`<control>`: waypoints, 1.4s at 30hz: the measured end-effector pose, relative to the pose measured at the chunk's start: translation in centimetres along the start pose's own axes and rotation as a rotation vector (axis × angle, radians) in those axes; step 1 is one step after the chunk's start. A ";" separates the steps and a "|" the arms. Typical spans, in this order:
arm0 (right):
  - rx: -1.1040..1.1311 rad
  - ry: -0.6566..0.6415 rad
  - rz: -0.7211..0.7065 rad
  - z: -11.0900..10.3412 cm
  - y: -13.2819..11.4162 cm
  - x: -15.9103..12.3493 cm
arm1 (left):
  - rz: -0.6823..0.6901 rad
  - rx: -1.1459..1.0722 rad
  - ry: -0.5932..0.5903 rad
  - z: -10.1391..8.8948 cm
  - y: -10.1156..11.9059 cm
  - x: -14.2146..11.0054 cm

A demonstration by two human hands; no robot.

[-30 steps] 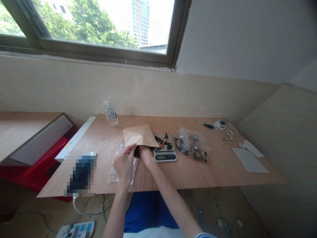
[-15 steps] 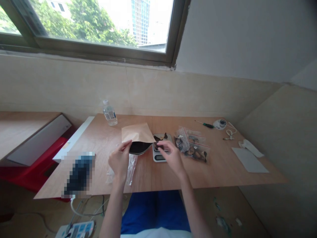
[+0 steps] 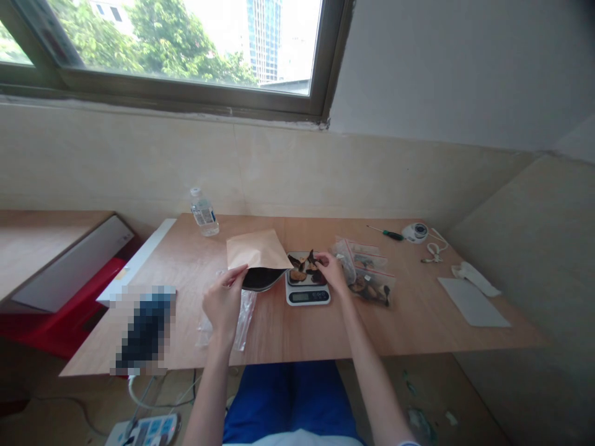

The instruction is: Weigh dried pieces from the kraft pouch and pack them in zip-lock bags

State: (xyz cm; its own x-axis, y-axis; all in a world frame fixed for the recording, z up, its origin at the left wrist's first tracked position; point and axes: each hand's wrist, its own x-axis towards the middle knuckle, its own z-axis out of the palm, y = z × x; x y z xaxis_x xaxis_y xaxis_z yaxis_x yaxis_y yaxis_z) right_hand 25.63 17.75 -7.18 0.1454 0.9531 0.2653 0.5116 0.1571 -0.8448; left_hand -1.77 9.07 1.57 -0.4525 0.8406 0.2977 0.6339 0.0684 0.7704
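left hand [image 3: 223, 301] pinches the bag [image 3: 257, 249] by its rim, at the scale's [image 3: 320, 298] ten o'clock: looks light, soft! right hand [image 3: 333, 272] touches pieces [image 3: 298, 275] on the scale, grip unclear; probably brittle, pinch edges!

- Tan paper bag [image 3: 255, 249]: dark mouth gaping toward frame bottom, left of centre.
- White scale [image 3: 324, 297]: flat, below centre.
- Brown-and-black pieces [image 3: 299, 274]: piled on it.

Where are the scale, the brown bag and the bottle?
Scale [image 3: 308, 298]: head view, on its front panel.
Brown bag [image 3: 256, 250]: head view, middle of its outer face.
Bottle [image 3: 204, 215]: head view, on its label.
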 end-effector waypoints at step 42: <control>-0.401 -0.398 -0.269 13.0 -15.1 -3.1 | -0.007 -0.002 -0.041 0.1 -0.2 -1.2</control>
State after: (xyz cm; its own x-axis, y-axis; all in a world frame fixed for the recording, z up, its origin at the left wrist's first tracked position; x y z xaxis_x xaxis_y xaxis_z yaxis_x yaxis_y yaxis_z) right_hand 6.44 15.76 -1.28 -0.3197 0.9291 0.1858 0.7754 0.3693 -0.5122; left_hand -1.28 8.09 0.96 -0.4306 0.8614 0.2693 0.6296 0.0729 0.7735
